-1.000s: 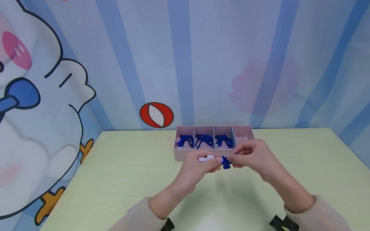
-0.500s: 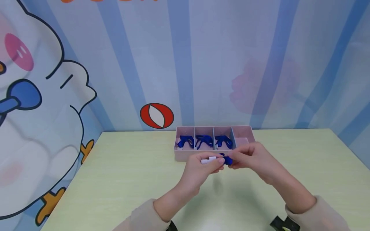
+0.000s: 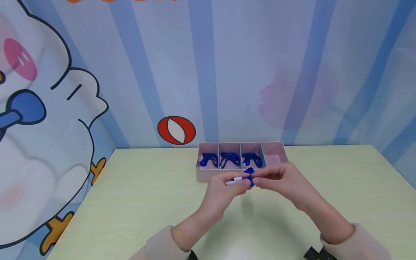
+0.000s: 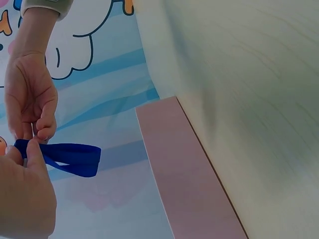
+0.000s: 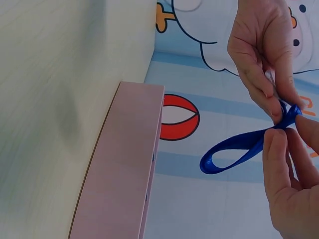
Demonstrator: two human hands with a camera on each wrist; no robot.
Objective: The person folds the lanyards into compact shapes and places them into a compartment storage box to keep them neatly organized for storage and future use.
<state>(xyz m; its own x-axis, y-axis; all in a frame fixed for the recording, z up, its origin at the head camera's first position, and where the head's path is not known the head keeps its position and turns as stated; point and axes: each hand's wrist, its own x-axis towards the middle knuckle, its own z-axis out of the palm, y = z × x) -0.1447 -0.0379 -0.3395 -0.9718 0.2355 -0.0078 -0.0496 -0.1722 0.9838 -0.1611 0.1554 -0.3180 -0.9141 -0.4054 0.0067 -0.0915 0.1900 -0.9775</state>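
A blue ribbon (image 3: 249,170) is held up between my two hands, just in front of the pink box. My left hand (image 3: 222,193) pinches it between thumb and fingers; a slim white piece (image 3: 232,181) juts from the same grip. The fingertips of my right hand (image 3: 286,184) pinch the ribbon from the other side. In the left wrist view a flat loop of the ribbon (image 4: 82,155) hangs free below the fingers. The right wrist view shows this loop and a smaller bunched part at the fingertips. The fingers hide the join between white piece and ribbon.
A pink divided box (image 3: 208,176) stands at the table's back edge. Three compartments each hold a looped blue ribbon (image 3: 229,157) or one like it. The pale table (image 3: 156,195) meets a patterned backdrop (image 3: 227,72) behind the box.
The blue part between my hands has turned, and one end now sticks up above the fingers. My right hand has shifted slightly left and down; the left hand stays nearly still.
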